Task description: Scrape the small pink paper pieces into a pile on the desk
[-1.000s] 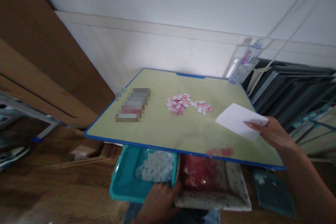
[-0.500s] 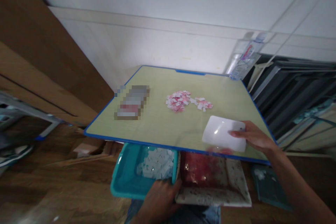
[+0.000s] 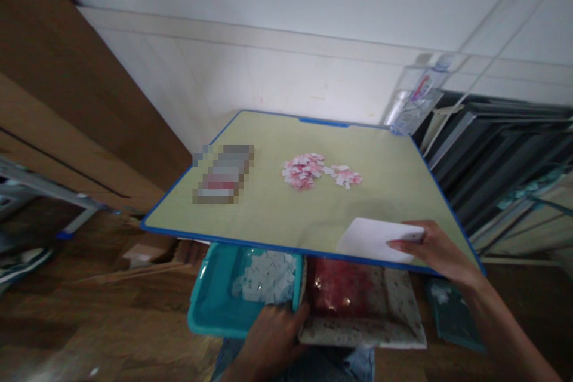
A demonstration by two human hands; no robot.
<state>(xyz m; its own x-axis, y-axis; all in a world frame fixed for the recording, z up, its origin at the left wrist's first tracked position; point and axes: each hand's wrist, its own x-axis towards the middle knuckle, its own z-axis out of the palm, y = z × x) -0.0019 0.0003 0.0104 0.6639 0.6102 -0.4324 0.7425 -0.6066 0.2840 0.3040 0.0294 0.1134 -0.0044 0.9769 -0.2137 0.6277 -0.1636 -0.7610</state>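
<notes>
My right hand (image 3: 432,250) pinches a white, flat plastic scraper (image 3: 378,240) by its right end, thumb on the near face. The scraper is tilted low over the front right of the yellow-green tabletop (image 3: 268,215). My left hand (image 3: 280,331) is closed at the meeting rims of a teal basin (image 3: 219,298) and a stained white tray (image 3: 358,334), gripping there. White paper-like pieces (image 3: 268,277) lie in the basin, and red liquid (image 3: 340,289) covers part of the tray. On the tabletop rest two small heaps of pink-stained white pieces (image 3: 304,170).
A blurred-out oblong object (image 3: 226,173) lies on the table's left. A clear bottle (image 3: 421,95) stands at the back right corner by the wall. Dark flat panels (image 3: 505,149) lean at the right. A dark green container (image 3: 454,313) sits below the right edge.
The scraper has come down and tipped to a flatter view near the table's front edge, moving slightly toward me. My left hand has stayed in place.
</notes>
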